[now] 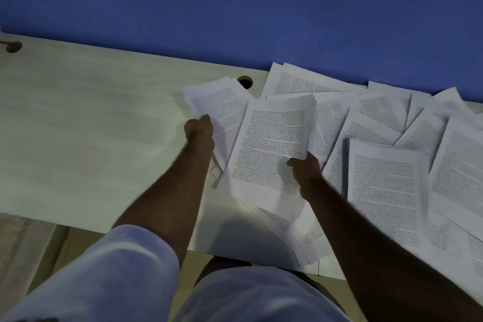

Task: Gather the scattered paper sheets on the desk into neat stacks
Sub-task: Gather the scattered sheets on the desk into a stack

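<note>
Printed white paper sheets [386,117] lie scattered and overlapping across the right half of the pale desk [78,123]. My left hand [199,129] grips the lower left edge of a small bundle of sheets [217,102] near the desk's middle. My right hand [305,168] holds a thicker bundle of printed sheets [271,144] by its right edge, thumb on top, lifted and tilted over the other papers. A further loose stack [386,183] lies right of my right hand.
A blue wall [235,8] rises behind the desk. One round cable hole [245,82] sits beside the left bundle, another cable hole [13,46] at the far left. Some sheets [261,238] overhang the desk's front edge above my lap.
</note>
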